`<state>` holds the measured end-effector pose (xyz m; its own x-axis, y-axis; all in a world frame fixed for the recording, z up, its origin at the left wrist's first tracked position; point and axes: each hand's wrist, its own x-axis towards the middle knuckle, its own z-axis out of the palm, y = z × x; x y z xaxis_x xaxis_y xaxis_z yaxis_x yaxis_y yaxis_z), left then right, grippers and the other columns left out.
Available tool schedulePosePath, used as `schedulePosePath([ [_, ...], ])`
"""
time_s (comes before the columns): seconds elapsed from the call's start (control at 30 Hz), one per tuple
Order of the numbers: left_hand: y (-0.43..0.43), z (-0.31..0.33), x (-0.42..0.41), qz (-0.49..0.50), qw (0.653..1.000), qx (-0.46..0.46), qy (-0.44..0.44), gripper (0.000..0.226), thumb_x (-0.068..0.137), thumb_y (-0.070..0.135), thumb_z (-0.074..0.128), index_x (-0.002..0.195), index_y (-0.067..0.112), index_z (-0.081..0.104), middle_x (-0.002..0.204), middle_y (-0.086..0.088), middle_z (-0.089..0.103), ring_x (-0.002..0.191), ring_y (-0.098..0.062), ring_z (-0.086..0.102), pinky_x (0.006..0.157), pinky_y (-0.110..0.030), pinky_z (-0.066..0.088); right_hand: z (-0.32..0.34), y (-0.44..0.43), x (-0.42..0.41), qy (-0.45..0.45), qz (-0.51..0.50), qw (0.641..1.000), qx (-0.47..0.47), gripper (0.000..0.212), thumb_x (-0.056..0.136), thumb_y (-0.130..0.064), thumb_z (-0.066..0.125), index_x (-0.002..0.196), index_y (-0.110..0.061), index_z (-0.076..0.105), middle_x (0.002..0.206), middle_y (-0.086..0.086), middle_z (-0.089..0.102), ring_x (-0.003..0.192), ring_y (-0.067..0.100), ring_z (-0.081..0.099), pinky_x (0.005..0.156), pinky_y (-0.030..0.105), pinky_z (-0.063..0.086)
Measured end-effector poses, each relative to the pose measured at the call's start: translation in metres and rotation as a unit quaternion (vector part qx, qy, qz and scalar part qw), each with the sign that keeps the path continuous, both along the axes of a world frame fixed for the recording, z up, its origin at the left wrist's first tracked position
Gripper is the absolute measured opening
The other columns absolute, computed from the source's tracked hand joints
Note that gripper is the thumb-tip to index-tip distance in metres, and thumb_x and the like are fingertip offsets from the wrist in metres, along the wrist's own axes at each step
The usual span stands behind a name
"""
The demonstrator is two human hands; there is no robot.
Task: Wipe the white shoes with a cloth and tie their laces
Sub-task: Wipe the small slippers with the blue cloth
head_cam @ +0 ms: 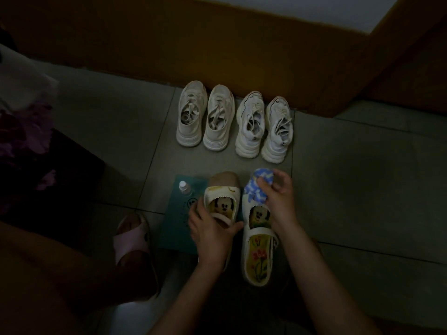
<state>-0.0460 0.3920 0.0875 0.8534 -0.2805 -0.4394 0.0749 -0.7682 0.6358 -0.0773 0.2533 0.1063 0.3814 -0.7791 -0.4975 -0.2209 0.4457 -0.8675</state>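
Under the right hand (278, 194), a blue and white cloth (257, 189) is bunched in the curled fingers and pressed against the toe of the right strap shoe (260, 257). That white shoe lies on the tiled floor (362, 177), its heel running back beneath the right forearm and its printed insole facing up. Just to the left, the left hand (210, 228) grips the left strap shoe (221, 189), with the thumb on the side nearer the other shoe and the fingers wrapped round the outer edge and strap. The toe of this shoe points away past the fingertips. The two strap shoes sit side by side and close together.

Beneath and left of the left hand lies a teal mat (174, 228), with a small clear bottle (184, 187) standing on its far corner, just beyond the fingers. Further left, near the left forearm, is a foot in a pale slipper (131, 238).

Well beyond both hands, two pairs of white laced shoes stand in a row against the brown wall (217, 44), heels toward the person: the left pair (191, 117) ahead of the left hand, the right pair (278, 131) ahead of the right hand. Their laces lie loose over the openings, untouched by either hand
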Motion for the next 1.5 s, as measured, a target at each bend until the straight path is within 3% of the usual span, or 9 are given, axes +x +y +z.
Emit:
schedulePosePath([
  [0.17, 0.004, -0.016, 0.003, 0.013, 1.0, -0.008, -0.016, 0.099, 0.064, 0.039, 0.082, 0.143, 0.016, 0.025, 0.146, -0.007, 0.03, 0.134, -0.026, 0.031, 0.105, -0.045, 0.037, -0.007, -0.011, 0.028, 0.046, 0.103, 0.986, -0.125, 0.033, 0.086, 0.0, 0.06, 0.119, -0.006, 0.053, 0.108, 0.007, 0.058, 0.101, 0.018, 0.057, 0.072, 0.018, 0.048],
  [0.3, 0.011, -0.018, 0.007, 0.028, 0.998, -0.053, -0.003, 0.082, 0.068, 0.036, 0.079, 0.138, 0.024, 0.037, 0.136, 0.001, 0.043, 0.124, -0.018, 0.043, 0.097, -0.037, 0.044, -0.021, -0.019, 0.061, 0.071, 0.2, 0.957, -0.199, 0.041, 0.089, -0.003, 0.056, 0.127, -0.016, 0.052, 0.131, 0.007, 0.052, 0.119, 0.018, 0.048, 0.097, 0.031, 0.044],
  [0.6, 0.017, -0.022, 0.014, 0.042, 0.994, -0.103, 0.009, 0.07, 0.07, 0.028, 0.079, 0.132, 0.022, 0.047, 0.131, 0.002, 0.047, 0.119, -0.014, 0.046, 0.094, -0.025, 0.04, -0.051, -0.009, 0.067, 0.186, 0.398, 0.835, -0.33, 0.031, 0.09, -0.011, 0.058, 0.121, -0.008, 0.062, 0.117, 0.013, 0.06, 0.111, 0.025, 0.052, 0.092, 0.029, 0.039],
  [0.73, 0.018, -0.023, 0.013, 0.044, 0.993, -0.104, 0.012, 0.064, 0.073, 0.021, 0.077, 0.13, 0.022, 0.048, 0.131, 0.002, 0.046, 0.12, -0.013, 0.045, 0.091, -0.02, 0.034, -0.05, 0.001, 0.049, 0.176, 0.356, 0.856, -0.331, 0.034, 0.09, -0.005, 0.056, 0.124, -0.01, 0.06, 0.123, 0.012, 0.059, 0.115, 0.023, 0.05, 0.101, 0.029, 0.039],
  [0.93, 0.02, -0.023, 0.013, 0.047, 0.991, -0.124, 0.014, 0.061, 0.074, 0.017, 0.077, 0.128, 0.019, 0.05, 0.129, 0.0, 0.047, 0.117, -0.012, 0.046, 0.089, -0.018, 0.033, -0.039, 0.019, 0.036, 0.143, 0.358, 0.848, -0.364, 0.035, 0.085, 0.01, 0.054, 0.118, 0.001, 0.062, 0.12, 0.017, 0.061, 0.107, 0.016, 0.047, 0.084, -0.007, 0.023],
  [1.1, 0.02, -0.022, 0.013, 0.058, 0.988, -0.14, 0.023, 0.06, 0.073, 0.015, 0.077, 0.127, 0.017, 0.05, 0.128, -0.001, 0.047, 0.115, -0.012, 0.046, 0.088, -0.017, 0.034, -0.041, 0.034, 0.014, 0.135, 0.395, 0.831, -0.368, 0.032, 0.088, 0.005, 0.053, 0.117, -0.002, 0.063, 0.121, 0.015, 0.063, 0.109, 0.017, 0.048, 0.091, -0.005, 0.021],
  [1.27, 0.021, -0.023, 0.013, 0.061, 0.987, -0.145, 0.025, 0.058, 0.074, 0.015, 0.077, 0.125, 0.018, 0.051, 0.126, -0.002, 0.048, 0.114, -0.014, 0.048, 0.087, -0.016, 0.034, -0.026, 0.028, 0.0, 0.12, 0.388, 0.871, -0.278, 0.025, 0.089, -0.004, 0.057, 0.109, -0.014, 0.07, 0.104, 0.002, 0.068, 0.094, 0.006, 0.052, 0.077, 0.0, 0.036],
  [1.4, 0.021, -0.022, 0.013, 0.067, 0.986, -0.149, 0.036, 0.058, 0.074, 0.015, 0.077, 0.126, 0.017, 0.051, 0.129, -0.002, 0.047, 0.117, -0.015, 0.046, 0.09, -0.019, 0.035, -0.02, 0.005, 0.025, 0.122, 0.27, 0.927, -0.23, 0.026, 0.091, -0.007, 0.056, 0.113, -0.014, 0.067, 0.109, 0.002, 0.065, 0.1, 0.012, 0.059, 0.088, 0.023, 0.048],
  [1.5, 0.021, -0.024, 0.014, 0.073, 0.984, -0.156, 0.044, 0.059, 0.073, 0.017, 0.077, 0.126, 0.021, 0.051, 0.128, 0.0, 0.047, 0.116, -0.014, 0.047, 0.093, -0.023, 0.037, -0.032, 0.001, 0.057, 0.148, 0.25, 0.924, -0.246, 0.027, 0.091, -0.006, 0.054, 0.115, -0.007, 0.065, 0.114, 0.009, 0.067, 0.105, 0.02, 0.061, 0.096, 0.035, 0.048],
])
